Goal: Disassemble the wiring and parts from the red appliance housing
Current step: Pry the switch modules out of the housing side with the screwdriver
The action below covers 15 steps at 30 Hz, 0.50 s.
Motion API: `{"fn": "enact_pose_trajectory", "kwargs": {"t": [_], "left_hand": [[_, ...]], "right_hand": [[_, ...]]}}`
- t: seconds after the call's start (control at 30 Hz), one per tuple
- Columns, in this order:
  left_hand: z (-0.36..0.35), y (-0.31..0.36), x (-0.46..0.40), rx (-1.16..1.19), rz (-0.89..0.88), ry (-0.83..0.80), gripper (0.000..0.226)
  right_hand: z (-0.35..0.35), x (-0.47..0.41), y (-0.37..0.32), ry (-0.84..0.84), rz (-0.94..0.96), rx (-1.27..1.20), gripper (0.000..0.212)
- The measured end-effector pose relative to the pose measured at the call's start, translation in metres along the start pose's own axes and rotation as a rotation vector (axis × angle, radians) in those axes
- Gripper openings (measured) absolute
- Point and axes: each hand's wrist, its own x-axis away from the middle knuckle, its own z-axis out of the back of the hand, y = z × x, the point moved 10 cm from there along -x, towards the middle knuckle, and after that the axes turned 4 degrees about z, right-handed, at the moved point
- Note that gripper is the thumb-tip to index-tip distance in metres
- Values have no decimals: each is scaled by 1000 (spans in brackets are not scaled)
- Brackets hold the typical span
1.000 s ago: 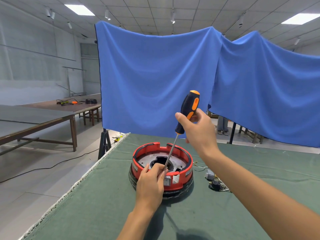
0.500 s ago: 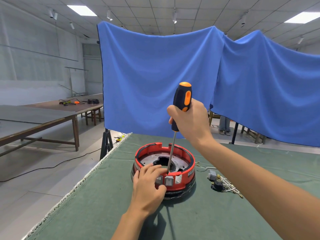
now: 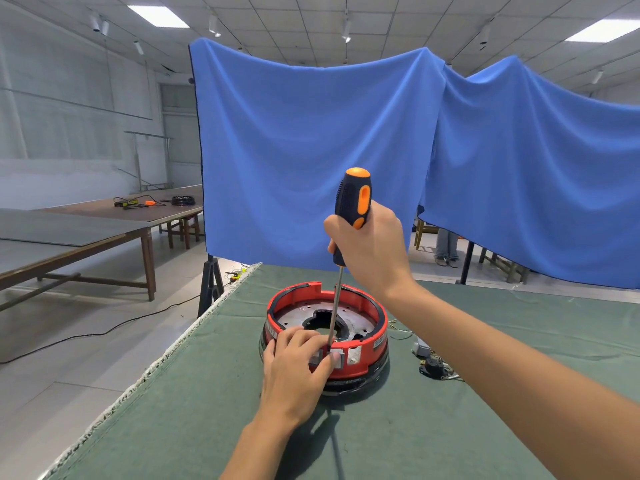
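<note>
Red housing (image 3: 363, 355) near table's left edge, left hand (image 3: 294, 368) steadying rim, right hand (image 3: 374, 251) gripping screwdriver (image 3: 353, 202)

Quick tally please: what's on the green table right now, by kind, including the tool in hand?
Red housing: 1
Screwdriver, gripped by the right hand: 1
Small grey box beside the housing: 1
Black part with loose wires: 1
Total: 4
The left hand rests on the housing's near rim.
</note>
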Motion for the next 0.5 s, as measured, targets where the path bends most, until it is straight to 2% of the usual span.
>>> {"fn": "enact_pose_trajectory", "kwargs": {"t": [0.13, 0.3, 0.5], "left_hand": [[-2, -3, 0, -22, 5, -6, 25], [-4, -3, 0, -34, 9, -9, 28], [-5, -6, -1, -61, 13, -1, 28]], "right_hand": [[-10, -1, -1, -30, -6, -3, 28], [-13, -2, 3, -19, -6, 2, 28], [-28, -8, 3, -91, 30, 65, 25]]}}
